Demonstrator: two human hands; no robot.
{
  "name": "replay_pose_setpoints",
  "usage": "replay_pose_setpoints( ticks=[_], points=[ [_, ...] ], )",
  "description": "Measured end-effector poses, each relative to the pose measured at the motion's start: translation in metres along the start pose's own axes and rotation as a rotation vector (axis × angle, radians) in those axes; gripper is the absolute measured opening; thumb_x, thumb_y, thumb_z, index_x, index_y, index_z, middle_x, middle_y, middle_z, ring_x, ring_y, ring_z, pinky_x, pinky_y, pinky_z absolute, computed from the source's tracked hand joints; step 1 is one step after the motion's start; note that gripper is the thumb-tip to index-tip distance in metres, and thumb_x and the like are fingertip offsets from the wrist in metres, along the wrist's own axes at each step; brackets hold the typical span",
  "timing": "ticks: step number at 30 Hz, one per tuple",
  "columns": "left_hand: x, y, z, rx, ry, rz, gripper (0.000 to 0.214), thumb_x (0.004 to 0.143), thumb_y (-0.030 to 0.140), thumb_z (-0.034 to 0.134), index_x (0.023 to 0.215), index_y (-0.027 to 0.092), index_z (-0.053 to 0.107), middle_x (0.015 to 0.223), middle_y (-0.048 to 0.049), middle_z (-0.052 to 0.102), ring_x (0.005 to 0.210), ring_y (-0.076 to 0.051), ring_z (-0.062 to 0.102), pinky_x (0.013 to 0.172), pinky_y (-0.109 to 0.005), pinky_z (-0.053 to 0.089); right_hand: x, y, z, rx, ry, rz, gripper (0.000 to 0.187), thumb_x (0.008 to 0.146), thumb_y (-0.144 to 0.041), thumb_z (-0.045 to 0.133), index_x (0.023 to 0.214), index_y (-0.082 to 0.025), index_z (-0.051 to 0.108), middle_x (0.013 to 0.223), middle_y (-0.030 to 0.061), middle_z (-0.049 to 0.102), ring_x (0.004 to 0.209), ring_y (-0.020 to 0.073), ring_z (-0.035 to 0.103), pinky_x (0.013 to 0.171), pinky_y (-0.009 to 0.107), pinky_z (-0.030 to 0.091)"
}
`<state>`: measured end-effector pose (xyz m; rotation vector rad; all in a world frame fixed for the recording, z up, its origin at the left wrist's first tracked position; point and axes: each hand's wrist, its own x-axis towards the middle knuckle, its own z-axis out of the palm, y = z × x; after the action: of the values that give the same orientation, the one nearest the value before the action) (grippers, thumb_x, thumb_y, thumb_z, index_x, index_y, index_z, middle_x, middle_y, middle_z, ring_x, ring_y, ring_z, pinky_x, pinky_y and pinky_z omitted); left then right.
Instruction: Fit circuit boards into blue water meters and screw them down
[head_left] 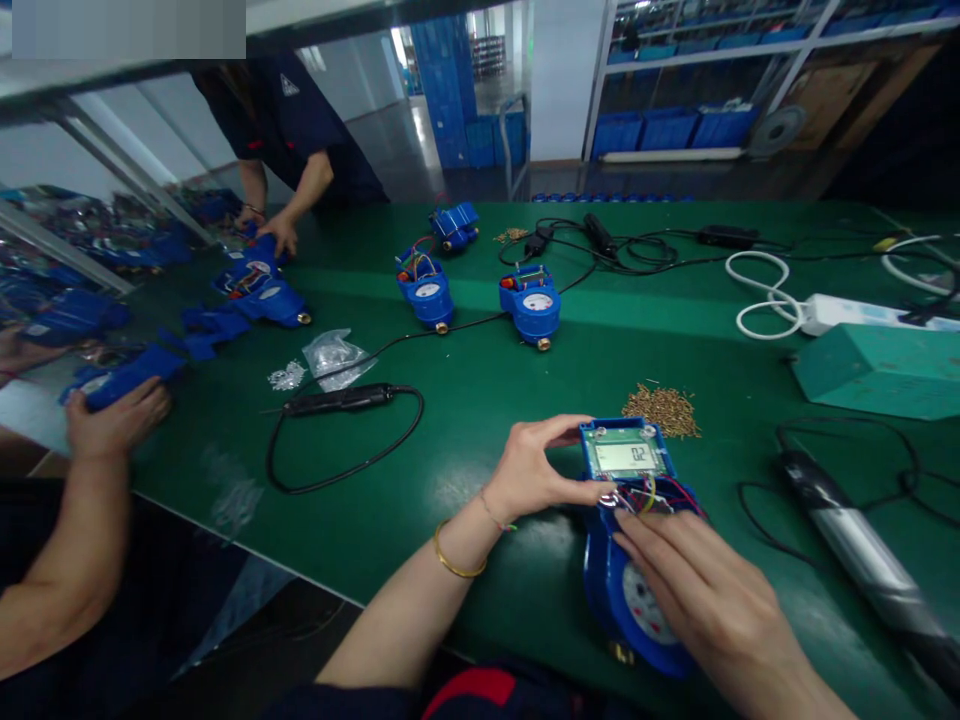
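Resting between both hands, left hand (529,470) and right hand (712,590), blue meter (634,560).

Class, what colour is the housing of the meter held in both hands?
Blue: the water meter, seen in the head view.

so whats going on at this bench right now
A person holds a blue meter on the green table. The left hand steadies the display module at its top, and the right hand fingers the wires just below it. A pile of small brass screws lies just behind, an electric screwdriver to the right. Other people's hands handle more blue meters at the left.
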<state>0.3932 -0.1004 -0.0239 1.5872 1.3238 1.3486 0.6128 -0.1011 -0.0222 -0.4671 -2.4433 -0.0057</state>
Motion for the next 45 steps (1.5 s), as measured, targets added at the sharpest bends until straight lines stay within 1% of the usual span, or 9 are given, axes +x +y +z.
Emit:
replay_pose_setpoints(
  ticks=[4,7,11,15,19,26,31,36,45],
  points=[
    [-0.004,-0.01,0.008,-0.102,0.035,0.001,0.065,0.057,0.031,0.089,0.115,0.011,0.069,0.106,-0.0102,0.077,0.093,-0.024,0.076,0.086,-0.036,0.064,-0.015,0.009,0.004,-0.11,0.092,0.092,0.024,0.098,-0.009,0.051,0.116,-0.009,0.066,0.109,0.0102,0.07,0.101,0.0204,0.066,0.1,0.033,0.044],
    [-0.004,-0.013,0.015,-0.133,0.048,0.007,0.066,0.055,0.032,0.089,0.115,0.012,0.07,0.106,-0.0103,0.078,0.093,-0.025,0.076,0.086,-0.038,0.065,-0.017,0.01,0.007,-0.022,0.171,0.221,0.019,0.097,-0.012,0.054,0.111,-0.013,0.067,0.103,0.0063,0.073,0.095,0.017,0.069,0.099,0.029,0.047],
    [0.0,-0.011,0.018,-0.181,0.02,-0.038,0.066,0.054,0.031,0.09,0.115,0.012,0.071,0.106,-0.0102,0.078,0.096,-0.027,0.075,0.091,-0.04,0.063,-0.015,0.007,0.01,0.073,0.229,0.47,0.012,0.097,-0.027,0.059,0.1,-0.018,0.067,0.089,0.0012,0.074,0.084,0.0151,0.072,0.084,0.025,0.054],
    [0.005,-0.007,0.023,-0.255,-0.018,-0.092,0.067,0.055,0.029,0.09,0.116,0.011,0.07,0.109,-0.012,0.077,0.102,-0.029,0.074,0.097,-0.043,0.059,-0.013,0.003,0.015,0.079,0.213,0.689,0.034,0.096,-0.048,0.056,0.083,-0.019,0.068,0.078,0.0021,0.074,0.076,0.0197,0.074,0.066,0.027,0.056],
    [0.01,-0.01,0.035,-0.388,-0.113,-0.168,0.07,0.055,0.033,0.092,0.118,0.011,0.069,0.113,-0.0141,0.076,0.108,-0.03,0.072,0.102,-0.044,0.055,-0.017,0.005,0.019,0.109,0.166,0.598,0.022,0.096,-0.035,0.059,0.088,-0.021,0.074,0.08,-0.0004,0.075,0.064,0.0161,0.072,0.06,0.024,0.057],
    [0.016,-0.012,0.042,-0.419,-0.253,-0.162,0.063,0.059,0.034,0.091,0.115,0.014,0.07,0.112,-0.0113,0.076,0.108,-0.028,0.071,0.103,-0.042,0.053,-0.033,0.018,0.017,0.015,0.158,0.392,0.021,0.097,-0.025,0.056,0.093,-0.02,0.076,0.088,0.0021,0.076,0.079,0.0204,0.074,0.074,0.032,0.06],
    [0.007,-0.018,0.035,-0.381,-0.181,-0.196,0.065,0.055,0.031,0.091,0.114,0.013,0.07,0.108,-0.0105,0.076,0.104,-0.028,0.072,0.1,-0.041,0.055,-0.033,0.016,0.015,0.216,0.26,0.561,0.015,0.091,-0.026,0.065,0.083,-0.021,0.077,0.089,0.0046,0.072,0.082,0.0184,0.07,0.075,0.031,0.06],
    [-0.005,-0.021,0.029,-0.365,-0.115,-0.182,0.068,0.052,0.032,0.092,0.114,0.013,0.07,0.11,-0.0117,0.076,0.103,-0.028,0.072,0.099,-0.039,0.055,-0.031,0.017,0.025,0.54,0.272,0.824,0.02,0.085,-0.037,0.071,0.09,-0.02,0.079,0.125,0.0109,0.065,0.109,0.0238,0.067,0.09,0.035,0.059],
    [-0.044,-0.007,0.006,-0.161,0.017,-0.128,0.068,0.058,0.039,0.088,0.119,0.015,0.067,0.108,-0.011,0.075,0.1,-0.026,0.071,0.094,-0.037,0.056,-0.004,-0.014,0.019,0.616,0.15,0.701,0.014,0.087,-0.032,0.07,0.091,-0.022,0.079,0.106,0.0096,0.069,0.095,0.0214,0.068,0.08,0.032,0.059]
  ],
)
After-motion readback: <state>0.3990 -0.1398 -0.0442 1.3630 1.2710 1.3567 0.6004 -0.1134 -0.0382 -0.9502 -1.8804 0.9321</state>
